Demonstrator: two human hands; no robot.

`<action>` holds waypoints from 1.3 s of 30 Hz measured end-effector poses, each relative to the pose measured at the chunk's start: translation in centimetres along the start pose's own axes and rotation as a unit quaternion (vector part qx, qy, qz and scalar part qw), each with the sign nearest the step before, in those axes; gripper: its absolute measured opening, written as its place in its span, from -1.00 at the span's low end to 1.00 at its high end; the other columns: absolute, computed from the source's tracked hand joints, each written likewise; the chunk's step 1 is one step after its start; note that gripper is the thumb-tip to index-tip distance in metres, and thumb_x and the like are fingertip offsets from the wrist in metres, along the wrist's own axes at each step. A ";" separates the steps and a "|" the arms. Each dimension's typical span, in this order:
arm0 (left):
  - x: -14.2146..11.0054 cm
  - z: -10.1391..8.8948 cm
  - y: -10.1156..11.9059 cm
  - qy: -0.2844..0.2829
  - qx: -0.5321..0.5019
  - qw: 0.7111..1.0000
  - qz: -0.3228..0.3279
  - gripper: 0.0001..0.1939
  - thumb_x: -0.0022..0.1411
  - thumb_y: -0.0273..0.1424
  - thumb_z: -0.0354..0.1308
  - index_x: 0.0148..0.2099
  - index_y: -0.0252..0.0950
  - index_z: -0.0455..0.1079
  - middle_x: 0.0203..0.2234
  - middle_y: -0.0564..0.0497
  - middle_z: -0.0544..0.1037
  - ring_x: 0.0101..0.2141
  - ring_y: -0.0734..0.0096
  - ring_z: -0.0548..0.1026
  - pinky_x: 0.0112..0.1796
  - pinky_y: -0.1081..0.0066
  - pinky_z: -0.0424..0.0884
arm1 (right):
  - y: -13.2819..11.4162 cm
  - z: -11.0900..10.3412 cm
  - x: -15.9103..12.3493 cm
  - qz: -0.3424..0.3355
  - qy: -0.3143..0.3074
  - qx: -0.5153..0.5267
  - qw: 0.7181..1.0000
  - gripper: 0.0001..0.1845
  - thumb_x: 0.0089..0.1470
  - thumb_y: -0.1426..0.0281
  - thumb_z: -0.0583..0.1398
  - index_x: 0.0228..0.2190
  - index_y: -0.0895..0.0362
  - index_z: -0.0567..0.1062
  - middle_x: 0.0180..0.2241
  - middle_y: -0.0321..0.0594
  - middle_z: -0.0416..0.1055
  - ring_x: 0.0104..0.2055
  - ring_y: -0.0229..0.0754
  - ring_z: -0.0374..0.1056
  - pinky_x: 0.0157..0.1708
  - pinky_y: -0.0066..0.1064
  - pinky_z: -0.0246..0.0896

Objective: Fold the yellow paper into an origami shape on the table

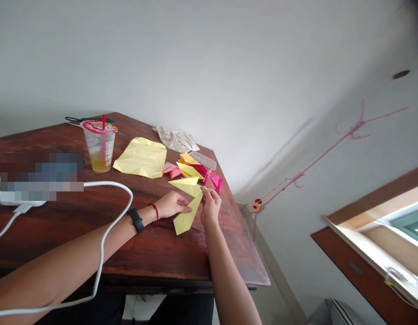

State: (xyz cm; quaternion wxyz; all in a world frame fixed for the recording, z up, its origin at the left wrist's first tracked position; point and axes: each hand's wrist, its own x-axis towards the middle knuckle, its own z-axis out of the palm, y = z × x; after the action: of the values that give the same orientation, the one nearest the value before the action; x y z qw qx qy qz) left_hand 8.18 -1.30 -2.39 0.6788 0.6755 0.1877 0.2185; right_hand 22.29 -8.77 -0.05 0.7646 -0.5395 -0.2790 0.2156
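Close work over bright folds

The left hand (173, 204) and right hand (211, 207) are close together above a dark reddish-brown wooden counter (155, 243), both at a long, pointed piece of folded yellow paper (186, 216). The right hand's fingers (205, 193) pinch the paper's upper end, while the left hand's fingertips (188, 208) reach its edge; whether they grip it, I cannot tell. The paper is held just above the counter, near its far corner.

Just beyond it lie a magenta paper fold (213, 180), a pink fold (171, 169) and a cluster of yellow, orange and crimson folds (190, 168). Farther left, a creased yellow paper sheet (139, 158) lies flat beside a plastic cup (99, 151) holding amber liquid and a red straw (104, 128). Pale gloves (175, 139) and a clear plastic case (202, 160) sit near the far edge. A white cable (130, 194) curves across the counter and past the left forearm (76, 253), which wears a black wristband (136, 220) and a red string bracelet (154, 211).
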 end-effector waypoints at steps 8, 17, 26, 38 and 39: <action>-0.2 0.0 0.6 -0.008 0.006 0.999 -0.032 -0.62 -0.14 -0.14 0.49 -0.35 -0.33 0.63 -0.41 -0.10 0.68 -0.38 0.19 0.58 -0.36 0.36 0.45 | -0.1 -0.1 0.0 -0.005 -0.015 -0.011 1.000 -0.68 -0.14 0.17 0.39 -0.57 0.13 0.46 -0.57 -0.37 0.37 -0.55 -0.32 0.19 -0.54 -0.45 0.08; -0.3 -0.3 0.7 -0.004 -0.003 0.999 -0.043 -0.63 -0.20 -0.15 0.54 -0.50 -0.35 0.58 -0.53 -0.05 0.63 -0.46 0.28 0.53 -0.46 0.44 0.37 | 0.5 -1.1 1.3 -0.001 0.076 -0.005 0.997 -0.68 -0.15 0.19 0.40 -0.56 0.13 0.45 -0.67 -0.48 0.18 -0.61 -0.37 0.06 -0.61 -0.48 -0.04; -1.0 -1.3 3.5 -0.003 -0.125 0.992 -0.016 -0.42 0.23 0.01 0.25 0.11 -0.30 0.54 -0.05 -0.20 0.64 -0.17 0.09 0.62 -0.38 0.35 0.53 | 1.9 -2.1 2.6 0.036 0.071 0.021 0.997 -0.73 -0.07 0.20 0.31 -0.54 0.05 0.34 -0.69 -0.47 0.18 -0.66 -0.31 0.14 -0.64 -0.43 0.13; -1.6 -0.9 3.9 -0.062 -0.182 0.981 0.006 -0.35 0.20 0.04 0.24 0.14 -0.35 0.50 -0.05 -0.25 0.64 -0.24 0.11 0.61 -0.34 0.36 0.48 | 3.2 -2.1 3.1 0.111 -0.029 0.023 0.993 -0.81 -0.02 0.25 0.29 -0.51 0.10 0.47 -0.63 -0.34 0.34 -0.64 -0.30 0.21 -0.72 -0.50 0.11; -1.7 -0.9 4.1 -0.065 -0.179 0.982 0.009 -0.35 0.21 0.02 0.25 0.19 -0.32 0.47 -0.04 -0.25 0.63 -0.25 0.11 0.62 -0.34 0.36 0.48 | 3.2 -2.1 3.0 0.111 -0.029 0.024 0.993 -0.81 -0.01 0.25 0.29 -0.49 0.10 0.48 -0.63 -0.34 0.34 -0.65 -0.30 0.19 -0.73 -0.49 0.11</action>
State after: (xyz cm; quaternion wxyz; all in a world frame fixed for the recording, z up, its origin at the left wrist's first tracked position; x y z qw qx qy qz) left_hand 6.11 -1.50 1.60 0.7973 0.5578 0.0952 0.2098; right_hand 25.84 -7.29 -3.00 0.7402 -0.5421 -0.2343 0.3216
